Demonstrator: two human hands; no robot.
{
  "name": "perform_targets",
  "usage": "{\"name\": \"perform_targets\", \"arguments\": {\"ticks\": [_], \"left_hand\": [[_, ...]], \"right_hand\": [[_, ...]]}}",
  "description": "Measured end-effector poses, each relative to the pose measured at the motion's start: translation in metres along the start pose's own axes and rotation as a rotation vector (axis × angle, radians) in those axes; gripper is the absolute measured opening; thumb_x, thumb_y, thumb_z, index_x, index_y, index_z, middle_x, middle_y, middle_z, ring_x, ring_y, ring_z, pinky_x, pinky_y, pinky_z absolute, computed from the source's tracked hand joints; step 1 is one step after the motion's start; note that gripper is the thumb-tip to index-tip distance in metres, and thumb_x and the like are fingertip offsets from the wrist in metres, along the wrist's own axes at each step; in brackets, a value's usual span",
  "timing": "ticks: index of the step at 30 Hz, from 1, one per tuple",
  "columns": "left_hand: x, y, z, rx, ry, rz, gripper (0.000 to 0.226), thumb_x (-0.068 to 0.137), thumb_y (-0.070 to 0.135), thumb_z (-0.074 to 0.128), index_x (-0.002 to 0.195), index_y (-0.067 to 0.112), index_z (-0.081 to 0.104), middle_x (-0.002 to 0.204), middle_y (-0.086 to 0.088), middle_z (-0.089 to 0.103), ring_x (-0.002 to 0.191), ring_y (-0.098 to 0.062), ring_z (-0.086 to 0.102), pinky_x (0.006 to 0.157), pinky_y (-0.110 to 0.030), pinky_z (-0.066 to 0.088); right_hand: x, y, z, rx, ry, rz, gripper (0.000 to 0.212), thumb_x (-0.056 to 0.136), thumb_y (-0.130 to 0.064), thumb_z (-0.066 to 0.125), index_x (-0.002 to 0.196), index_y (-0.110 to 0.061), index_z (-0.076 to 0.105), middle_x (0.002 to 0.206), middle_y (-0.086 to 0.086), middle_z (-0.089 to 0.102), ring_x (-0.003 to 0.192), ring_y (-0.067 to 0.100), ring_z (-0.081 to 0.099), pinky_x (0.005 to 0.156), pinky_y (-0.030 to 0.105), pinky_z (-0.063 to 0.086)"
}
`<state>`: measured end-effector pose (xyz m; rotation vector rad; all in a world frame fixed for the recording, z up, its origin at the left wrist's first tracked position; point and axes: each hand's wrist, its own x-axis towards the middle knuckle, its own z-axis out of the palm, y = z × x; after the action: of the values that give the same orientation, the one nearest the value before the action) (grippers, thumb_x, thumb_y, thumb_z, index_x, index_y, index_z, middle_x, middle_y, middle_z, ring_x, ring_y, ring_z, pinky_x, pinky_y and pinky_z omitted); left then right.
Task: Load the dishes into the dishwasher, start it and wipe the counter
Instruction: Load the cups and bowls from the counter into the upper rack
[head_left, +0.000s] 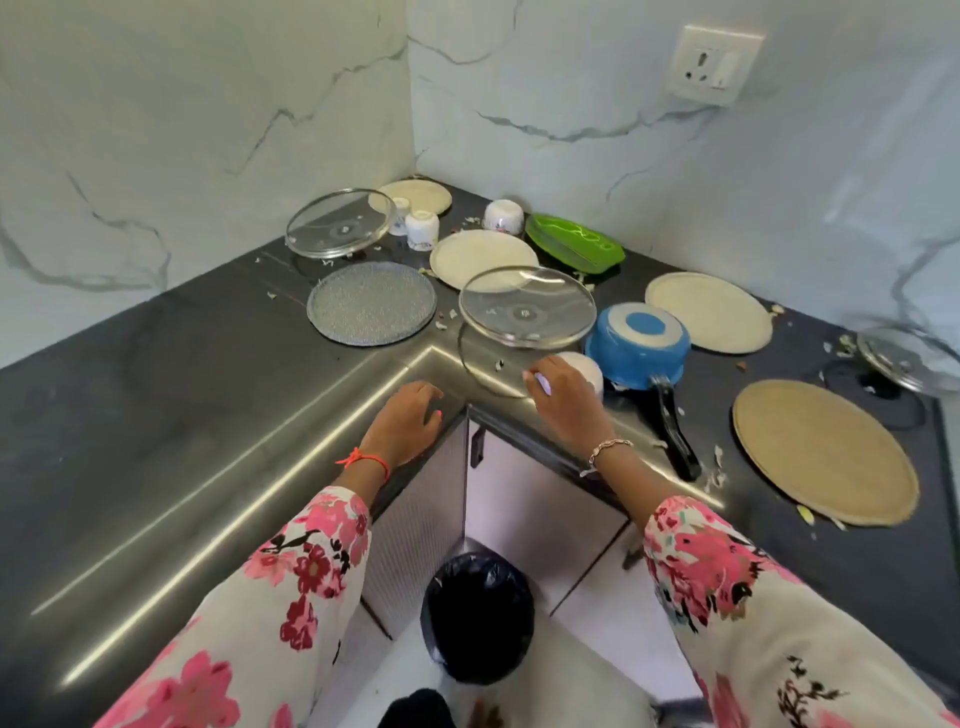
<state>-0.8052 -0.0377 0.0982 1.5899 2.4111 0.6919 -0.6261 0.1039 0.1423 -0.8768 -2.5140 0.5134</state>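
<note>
My right hand (563, 397) grips a small white cup (587, 370) standing on the dark corner counter (171, 374), just left of an upturned blue saucepan (641, 345) with a black handle. My left hand (410, 418) rests on the steel counter edge at the inner corner, fingers curled over the edge, holding nothing. Above my right hand lies a glass lid (527, 306). Cream plates (480, 258) (709, 312), a grey textured plate (371, 309), a second glass lid (340, 222), white cups (422, 228) (503, 215), a green tray (574, 241) and a tan round plate (826, 452) are spread over the counter.
Food scraps dot the counter around the dishes. A steel lid (906, 361) sits at the far right edge. On the floor below the corner stands a bin with a black liner (478, 616). Marble walls enclose the corner, with a socket (714, 65) on the right wall.
</note>
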Motion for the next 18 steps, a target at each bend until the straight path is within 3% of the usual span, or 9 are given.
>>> {"name": "perform_targets", "arguments": {"ticks": [2, 8, 11, 15, 18], "left_hand": [[0.03, -0.014, -0.005, -0.008, 0.017, -0.02, 0.031, 0.087, 0.01, 0.052, 0.116, 0.002, 0.055, 0.119, -0.015, 0.056, 0.116, -0.029, 0.048, 0.101, -0.033, 0.034], [0.121, -0.048, -0.026, -0.012, 0.015, -0.027, 0.031, 0.089, 0.006, 0.051, 0.119, -0.004, 0.053, 0.122, -0.02, 0.053, 0.118, -0.033, 0.046, 0.1, -0.031, 0.03], [0.169, -0.074, -0.034, -0.028, 0.035, -0.067, 0.032, 0.091, 0.009, 0.051, 0.121, -0.001, 0.052, 0.125, -0.016, 0.052, 0.121, -0.03, 0.044, 0.099, -0.027, 0.027], [0.229, -0.101, -0.051, -0.038, 0.022, -0.04, 0.033, 0.09, 0.01, 0.051, 0.122, 0.002, 0.05, 0.127, -0.014, 0.051, 0.122, -0.028, 0.044, 0.102, -0.031, 0.031], [0.284, -0.121, -0.068, -0.074, 0.065, 0.001, 0.029, 0.088, 0.007, 0.053, 0.117, 0.001, 0.052, 0.117, -0.015, 0.053, 0.111, -0.027, 0.05, 0.097, -0.032, 0.038]], "right_hand": [[0.038, 0.003, 0.0, 0.02, 0.005, -0.005, 0.025, 0.096, -0.018, 0.046, 0.097, 0.001, 0.063, 0.099, 0.016, 0.063, 0.087, 0.029, 0.06, 0.073, 0.029, 0.042], [0.146, 0.012, 0.012, 0.111, 0.04, -0.003, 0.021, 0.094, -0.015, 0.049, 0.099, 0.0, 0.063, 0.097, 0.018, 0.063, 0.086, 0.031, 0.06, 0.077, 0.04, 0.046], [0.2, 0.013, 0.025, 0.081, 0.015, 0.002, 0.021, 0.093, -0.019, 0.051, 0.101, -0.003, 0.062, 0.104, 0.015, 0.063, 0.089, 0.03, 0.06, 0.077, 0.036, 0.045], [0.262, 0.01, 0.046, 0.076, -0.03, 0.027, 0.029, 0.094, -0.026, 0.052, 0.113, -0.005, 0.058, 0.119, 0.012, 0.058, 0.099, 0.028, 0.059, 0.084, 0.037, 0.046], [0.307, 0.006, 0.066, 0.054, -0.066, 0.065, 0.034, 0.093, -0.03, 0.054, 0.119, -0.008, 0.053, 0.123, 0.01, 0.054, 0.104, 0.027, 0.055, 0.087, 0.036, 0.041]]}}
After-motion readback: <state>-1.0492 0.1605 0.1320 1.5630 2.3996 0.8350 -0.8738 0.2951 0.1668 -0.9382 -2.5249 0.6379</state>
